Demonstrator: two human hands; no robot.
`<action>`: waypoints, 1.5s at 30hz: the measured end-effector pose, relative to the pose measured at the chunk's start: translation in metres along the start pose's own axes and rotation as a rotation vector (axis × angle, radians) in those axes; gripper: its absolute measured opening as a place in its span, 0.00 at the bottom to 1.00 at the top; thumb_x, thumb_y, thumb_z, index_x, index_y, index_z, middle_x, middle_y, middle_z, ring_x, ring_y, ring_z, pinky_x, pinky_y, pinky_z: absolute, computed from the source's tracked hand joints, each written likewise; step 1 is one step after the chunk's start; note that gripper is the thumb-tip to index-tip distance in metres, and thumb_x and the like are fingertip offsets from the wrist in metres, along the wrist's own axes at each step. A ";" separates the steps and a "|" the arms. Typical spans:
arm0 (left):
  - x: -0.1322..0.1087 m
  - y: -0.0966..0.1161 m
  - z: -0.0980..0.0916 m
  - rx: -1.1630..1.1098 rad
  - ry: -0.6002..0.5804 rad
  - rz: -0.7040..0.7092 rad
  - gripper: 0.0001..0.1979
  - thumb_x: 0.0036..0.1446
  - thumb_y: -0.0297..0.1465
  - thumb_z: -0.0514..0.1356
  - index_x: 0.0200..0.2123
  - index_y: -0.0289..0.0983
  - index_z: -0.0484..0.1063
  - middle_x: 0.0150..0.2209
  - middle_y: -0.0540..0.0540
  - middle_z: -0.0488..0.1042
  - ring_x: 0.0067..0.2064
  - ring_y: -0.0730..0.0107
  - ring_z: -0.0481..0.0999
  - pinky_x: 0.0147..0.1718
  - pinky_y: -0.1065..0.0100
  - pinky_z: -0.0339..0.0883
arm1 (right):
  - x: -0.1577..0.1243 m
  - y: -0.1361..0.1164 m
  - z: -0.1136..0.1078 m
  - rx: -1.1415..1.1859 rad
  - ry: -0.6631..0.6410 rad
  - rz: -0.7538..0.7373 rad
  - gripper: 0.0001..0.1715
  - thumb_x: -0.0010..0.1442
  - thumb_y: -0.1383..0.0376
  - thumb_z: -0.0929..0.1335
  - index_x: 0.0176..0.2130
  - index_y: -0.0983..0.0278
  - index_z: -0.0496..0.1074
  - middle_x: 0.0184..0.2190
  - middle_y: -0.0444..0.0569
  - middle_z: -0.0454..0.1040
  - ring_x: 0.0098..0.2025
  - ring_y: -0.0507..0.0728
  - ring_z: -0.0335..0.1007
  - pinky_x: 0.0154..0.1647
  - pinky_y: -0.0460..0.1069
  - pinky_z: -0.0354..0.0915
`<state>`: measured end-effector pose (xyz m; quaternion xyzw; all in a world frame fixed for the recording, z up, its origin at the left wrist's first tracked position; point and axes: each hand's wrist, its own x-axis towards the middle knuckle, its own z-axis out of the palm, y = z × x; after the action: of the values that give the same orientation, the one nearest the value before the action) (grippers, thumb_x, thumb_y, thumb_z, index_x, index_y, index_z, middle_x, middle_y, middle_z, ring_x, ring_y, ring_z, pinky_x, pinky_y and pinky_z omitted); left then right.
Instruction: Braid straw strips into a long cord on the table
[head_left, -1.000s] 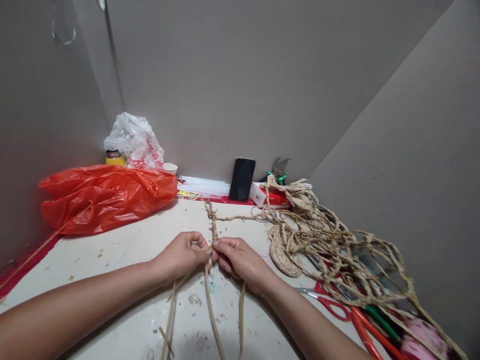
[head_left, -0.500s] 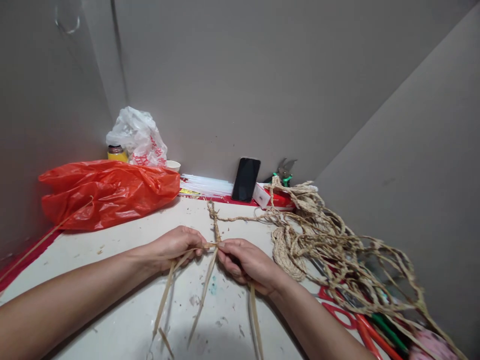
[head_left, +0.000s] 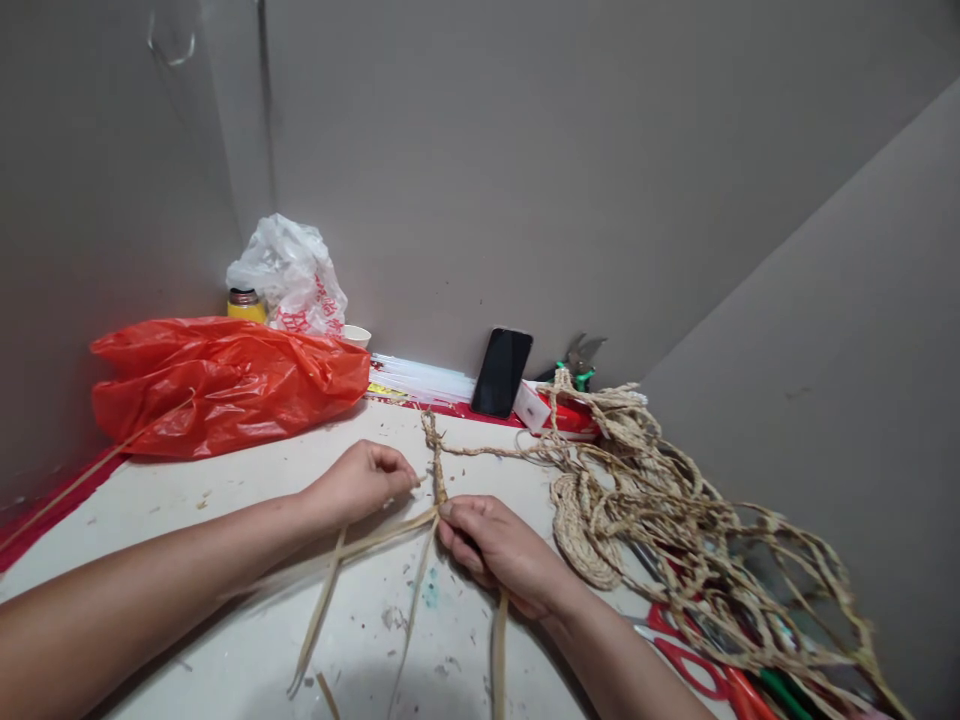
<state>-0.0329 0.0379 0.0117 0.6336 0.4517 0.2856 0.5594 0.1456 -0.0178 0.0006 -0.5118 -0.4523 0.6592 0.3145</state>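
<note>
A thin braided straw cord [head_left: 439, 465] runs down the middle of the white table, with loose flat straw strips [head_left: 375, 545] fanning out from its lower end. My right hand [head_left: 495, 550] is closed, thumb and finger pinching the cord where the strips part; another strip [head_left: 500, 650] hangs below its palm. Just left of the cord, my left hand [head_left: 367, 480] is raised above the strips, its fingers curled together. A tiny pale end shows at its fingertips, too small to make out.
A tangled heap of straw braid [head_left: 660, 500] covers the right side, over red-handled scissors [head_left: 690, 665]. Behind stand a phone [head_left: 502, 372] and green-handled pruning shears [head_left: 581, 360]. A red plastic bag [head_left: 232, 385], a white bag [head_left: 292, 270] and a yellow jar [head_left: 246, 306] sit left.
My left hand has let go of the strip near the cord's end and lifted slightly away. The strip now slants down to the left. My right hand keeps its pinch. The view has shifted slightly.
</note>
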 end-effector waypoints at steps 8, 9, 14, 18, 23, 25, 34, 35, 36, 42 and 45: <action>-0.029 0.026 0.017 -0.030 -0.053 -0.001 0.04 0.47 0.28 0.56 0.28 0.35 0.70 0.18 0.55 0.65 0.19 0.79 0.58 0.20 0.75 0.52 | 0.001 0.002 0.002 -0.013 0.034 -0.008 0.16 0.54 0.58 0.63 0.22 0.65 0.66 0.07 0.35 0.54 0.10 0.44 0.39 0.11 0.43 0.35; -0.031 0.024 0.021 -0.023 -0.057 0.007 0.04 0.47 0.27 0.56 0.27 0.35 0.70 0.18 0.54 0.66 0.20 0.79 0.59 0.21 0.75 0.52 | 0.001 0.001 0.002 -0.008 0.032 -0.011 0.15 0.54 0.59 0.63 0.22 0.65 0.66 0.07 0.35 0.54 0.10 0.44 0.39 0.11 0.43 0.35; -0.022 0.012 0.024 -0.061 0.029 0.003 0.04 0.44 0.29 0.59 0.26 0.34 0.68 0.21 0.52 0.69 0.23 0.77 0.65 0.24 0.75 0.55 | 0.000 0.000 0.003 -0.008 0.026 -0.012 0.17 0.54 0.56 0.63 0.22 0.66 0.67 0.07 0.34 0.52 0.10 0.44 0.37 0.11 0.43 0.35; -0.014 0.017 0.011 -0.206 0.012 -0.073 0.09 0.41 0.29 0.61 0.30 0.34 0.69 0.24 0.50 0.73 0.25 0.74 0.69 0.26 0.74 0.58 | -0.001 -0.001 0.002 -0.004 0.031 0.006 0.17 0.55 0.57 0.63 0.22 0.66 0.67 0.07 0.35 0.53 0.10 0.44 0.38 0.11 0.43 0.35; -0.017 0.027 0.014 -0.049 0.028 -0.132 0.04 0.39 0.26 0.59 0.24 0.34 0.70 0.19 0.52 0.69 0.21 0.76 0.65 0.23 0.73 0.56 | 0.000 0.000 0.002 0.003 0.034 0.007 0.17 0.55 0.57 0.63 0.23 0.66 0.67 0.08 0.35 0.54 0.10 0.44 0.38 0.11 0.43 0.35; -0.019 0.026 0.023 -0.088 0.004 -0.194 0.02 0.40 0.25 0.57 0.23 0.35 0.68 0.17 0.52 0.68 0.19 0.76 0.64 0.20 0.73 0.56 | 0.000 0.000 0.002 0.006 0.030 -0.001 0.16 0.55 0.57 0.63 0.22 0.65 0.67 0.08 0.35 0.54 0.10 0.44 0.39 0.11 0.43 0.36; -0.015 0.006 0.032 0.076 0.008 -0.127 0.06 0.42 0.29 0.54 0.21 0.34 0.70 0.17 0.52 0.66 0.19 0.77 0.59 0.20 0.73 0.52 | -0.001 -0.002 0.002 -0.004 0.014 -0.005 0.16 0.56 0.58 0.62 0.23 0.65 0.66 0.08 0.35 0.54 0.11 0.44 0.38 0.11 0.42 0.35; -0.014 0.006 0.030 0.099 0.001 -0.103 0.07 0.42 0.29 0.54 0.21 0.33 0.70 0.17 0.52 0.67 0.21 0.77 0.60 0.21 0.73 0.53 | -0.001 -0.001 0.001 -0.006 0.006 -0.002 0.16 0.56 0.58 0.62 0.23 0.65 0.66 0.08 0.35 0.54 0.11 0.44 0.39 0.11 0.43 0.35; -0.014 0.006 0.028 0.117 -0.008 -0.075 0.07 0.42 0.29 0.54 0.21 0.33 0.70 0.18 0.51 0.67 0.22 0.77 0.60 0.23 0.73 0.54 | -0.001 -0.001 0.001 -0.008 -0.002 -0.002 0.16 0.56 0.58 0.62 0.23 0.65 0.66 0.08 0.35 0.54 0.11 0.44 0.39 0.11 0.42 0.36; -0.015 0.010 0.025 0.100 -0.145 -0.014 0.05 0.44 0.29 0.53 0.25 0.35 0.66 0.24 0.51 0.71 0.26 0.76 0.64 0.27 0.73 0.56 | -0.002 -0.002 -0.001 0.000 -0.041 0.002 0.16 0.57 0.58 0.62 0.25 0.66 0.66 0.09 0.35 0.55 0.11 0.44 0.39 0.11 0.42 0.36; -0.013 0.011 0.023 0.001 -0.228 -0.074 0.04 0.44 0.31 0.54 0.25 0.36 0.63 0.23 0.52 0.70 0.23 0.77 0.62 0.24 0.74 0.55 | -0.003 -0.003 -0.001 0.015 -0.057 -0.006 0.16 0.57 0.58 0.62 0.25 0.66 0.66 0.10 0.35 0.55 0.11 0.44 0.39 0.11 0.42 0.36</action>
<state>-0.0156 0.0160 0.0197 0.6453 0.4084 0.1907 0.6168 0.1469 -0.0187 0.0048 -0.4892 -0.4576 0.6758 0.3075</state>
